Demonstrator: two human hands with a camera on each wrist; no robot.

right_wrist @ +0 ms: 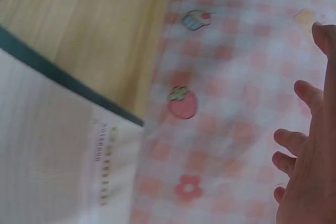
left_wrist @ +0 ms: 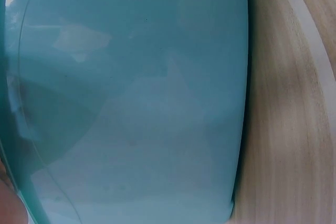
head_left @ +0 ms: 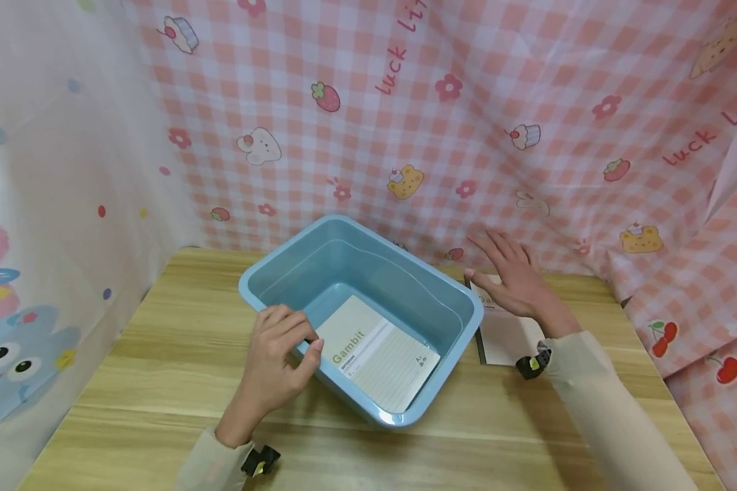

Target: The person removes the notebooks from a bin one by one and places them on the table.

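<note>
A blue plastic basin stands on the wooden table, turned at an angle. My left hand grips its near-left rim, fingers curled over the edge. Inside lies a notebook with "Gambit" on its pale cover. The left wrist view is filled by the basin's outer wall. To the right of the basin, my right hand hovers with spread fingers over a second notebook, partly covering it. That notebook has a dark edge in the right wrist view, apart from the fingers.
A pink checked cloth with printed figures hangs behind the table. On the left hangs a white printed cloth. Bare wood of the table shows left of the basin and along the front.
</note>
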